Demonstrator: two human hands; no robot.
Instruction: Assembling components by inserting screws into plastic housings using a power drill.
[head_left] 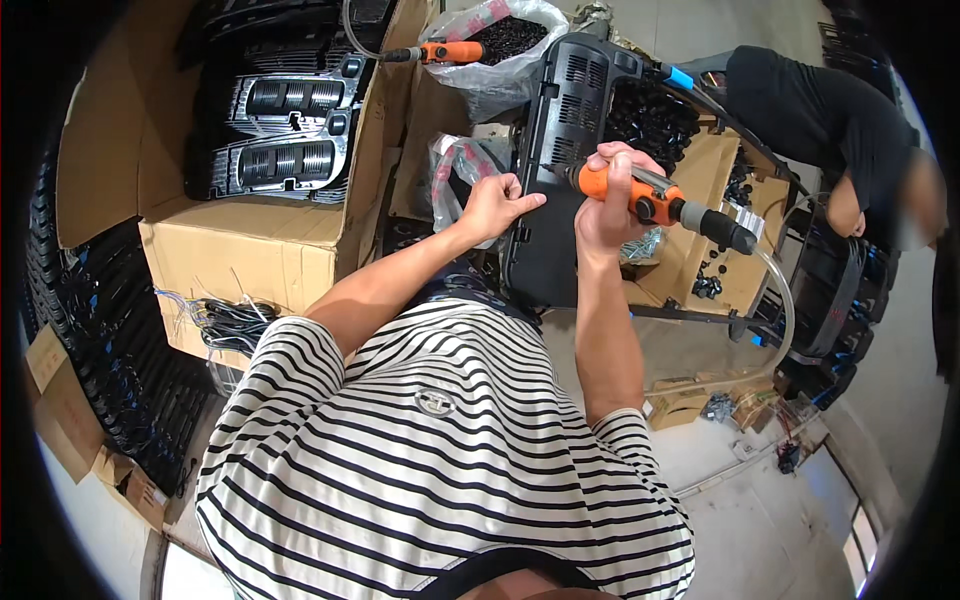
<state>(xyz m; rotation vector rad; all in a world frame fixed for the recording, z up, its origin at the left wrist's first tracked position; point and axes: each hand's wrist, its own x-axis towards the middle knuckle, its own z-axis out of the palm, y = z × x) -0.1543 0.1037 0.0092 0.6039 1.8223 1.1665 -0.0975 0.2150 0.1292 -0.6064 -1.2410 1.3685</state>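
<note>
My right hand (606,228) is wrapped round an orange and black air screwdriver (655,200), with a clear hose (785,300) running from its rear end. The tool's tip points left, over a long black plastic panel (552,255) with slotted vents at its far end. At the panel's left edge is my left hand (490,210), its fingers curled and its thumb reaching onto the panel. Whatever the left fingers may pinch is too small or hidden to tell.
An open cardboard box (250,245) at left holds several black slotted panels (290,160). Another orange screwdriver (452,52) hangs by a plastic bag of black parts (515,40). Black fittings (650,115) and a carton (700,200) lie beyond the panel. Another person (800,110) bends at right.
</note>
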